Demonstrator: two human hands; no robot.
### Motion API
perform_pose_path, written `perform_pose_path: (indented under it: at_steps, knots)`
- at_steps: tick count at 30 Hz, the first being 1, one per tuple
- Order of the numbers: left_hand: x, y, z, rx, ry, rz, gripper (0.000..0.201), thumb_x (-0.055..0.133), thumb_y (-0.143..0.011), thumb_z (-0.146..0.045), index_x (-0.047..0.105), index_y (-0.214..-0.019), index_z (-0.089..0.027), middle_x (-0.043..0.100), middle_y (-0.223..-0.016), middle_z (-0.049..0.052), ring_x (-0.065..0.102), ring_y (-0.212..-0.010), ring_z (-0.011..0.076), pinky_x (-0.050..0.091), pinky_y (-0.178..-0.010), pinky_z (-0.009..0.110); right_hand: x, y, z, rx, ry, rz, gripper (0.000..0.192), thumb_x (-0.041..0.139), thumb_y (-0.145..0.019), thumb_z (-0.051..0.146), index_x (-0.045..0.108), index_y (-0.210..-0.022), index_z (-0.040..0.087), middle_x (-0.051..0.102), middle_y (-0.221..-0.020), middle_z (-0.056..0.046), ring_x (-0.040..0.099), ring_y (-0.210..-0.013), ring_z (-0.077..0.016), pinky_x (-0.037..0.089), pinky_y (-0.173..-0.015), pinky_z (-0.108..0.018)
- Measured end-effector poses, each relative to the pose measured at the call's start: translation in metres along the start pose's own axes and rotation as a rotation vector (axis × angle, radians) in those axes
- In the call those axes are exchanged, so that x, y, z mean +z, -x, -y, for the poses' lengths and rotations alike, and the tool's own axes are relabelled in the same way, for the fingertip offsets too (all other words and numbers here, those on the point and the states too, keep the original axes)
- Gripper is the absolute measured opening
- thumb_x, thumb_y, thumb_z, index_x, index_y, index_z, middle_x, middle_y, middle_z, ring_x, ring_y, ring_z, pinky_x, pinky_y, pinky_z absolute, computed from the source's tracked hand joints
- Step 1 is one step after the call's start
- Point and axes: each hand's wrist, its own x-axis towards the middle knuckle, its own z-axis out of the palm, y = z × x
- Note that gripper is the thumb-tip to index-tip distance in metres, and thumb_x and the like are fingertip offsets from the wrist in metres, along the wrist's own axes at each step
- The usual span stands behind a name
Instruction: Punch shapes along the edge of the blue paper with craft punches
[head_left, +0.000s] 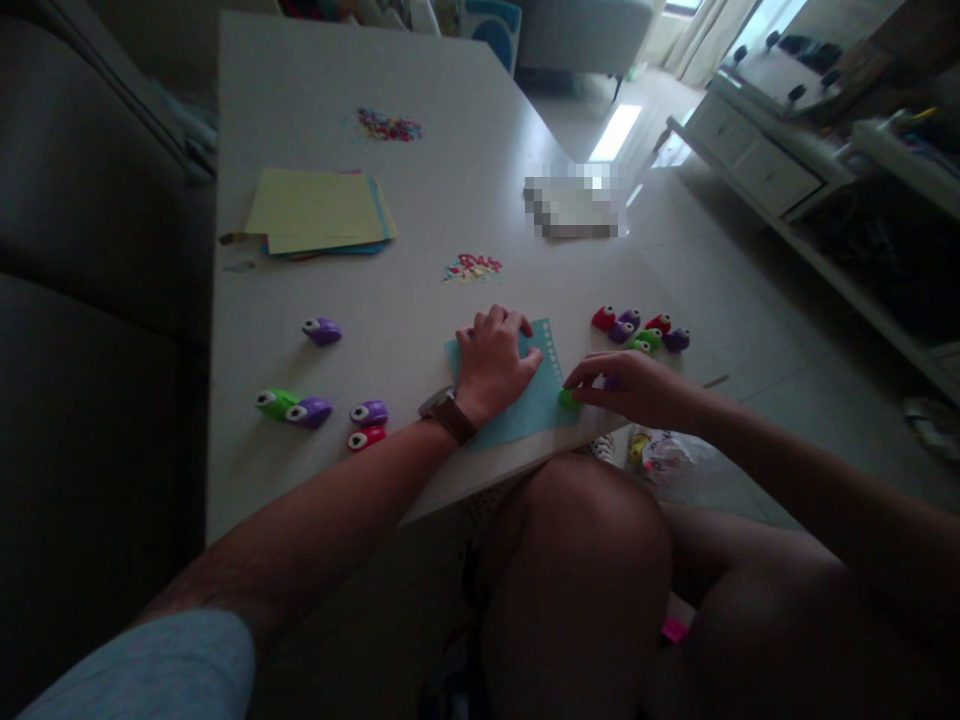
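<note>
Teal sheet [536,405] under flat left hand [491,362] — right hand [626,385] fingers clamped on half-hidden green punch [567,399].

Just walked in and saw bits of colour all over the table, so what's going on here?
A person sits at a white table. The left hand presses flat on a blue paper sheet with a row of punched holes along one edge. The right hand grips a small green punch at the sheet's edge. More punches lie beside it, others to the left, with coloured paper and confetti beyond.

paper sheet [536,405] on table [300,100], punches [641,330] right, paper stack [319,210] behind
</note>
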Motion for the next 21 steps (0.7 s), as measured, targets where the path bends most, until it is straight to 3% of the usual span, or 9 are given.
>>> perform_pose_path:
  at_steps: [14, 21]
  knots:
    - [0.002, 0.000, 0.001, 0.012, 0.006, -0.019, 0.015, 0.064, -0.087, -0.028, 0.060, -0.101, -0.026, 0.061, -0.114, 0.006, 0.054, -0.113, 0.0273, 0.039, -0.100, 0.047, -0.005, -0.011, -0.005, 0.066, -0.024, 0.100, 0.014, 0.069, -0.083, 0.032, 0.077, -0.090, 0.022, 0.077, -0.083, -0.002, 0.067, -0.076, -0.0173, 0.049, -0.072, -0.030]
    - [-0.001, -0.001, -0.002, -0.020, -0.021, 0.023, 0.015, 0.064, -0.089, -0.029, 0.059, -0.102, -0.027, 0.062, -0.119, 0.007, 0.054, -0.117, 0.0279, 0.039, -0.102, 0.046, -0.009, -0.025, -0.004, 0.144, 0.071, 0.139, 0.005, 0.077, -0.074, 0.025, 0.073, -0.077, 0.022, 0.072, -0.071, 0.000, 0.062, -0.066, -0.0156, 0.045, -0.059, -0.029]
